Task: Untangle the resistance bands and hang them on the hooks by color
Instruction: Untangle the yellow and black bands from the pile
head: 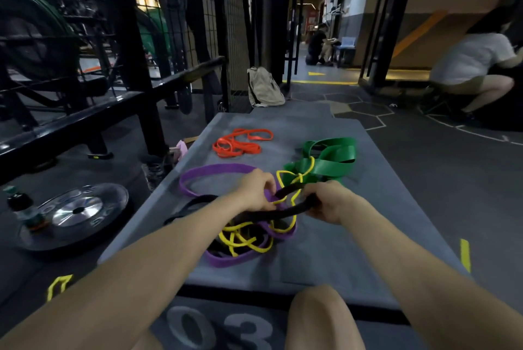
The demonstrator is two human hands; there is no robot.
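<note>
A tangle of resistance bands lies on a grey mat [325, 250] in front of me. My left hand [256, 190] pinches the knot where the purple band [215, 170] and black band [283, 212] cross. My right hand [329, 201] grips the black band's raised loop. A thin yellow band [243, 242] weaves through the purple and black ones and up into the wide green band [328, 156]. An orange-red band [240, 143] lies apart, farther back on the mat. No hooks are in view.
A weight plate [79, 211] and a bottle [22, 208] sit on the floor at left, beside a black steel rack [135, 67]. A beige bag [263, 88] leans beyond the mat. A crouching person [475, 67] is at right, and other people farther down the corridor.
</note>
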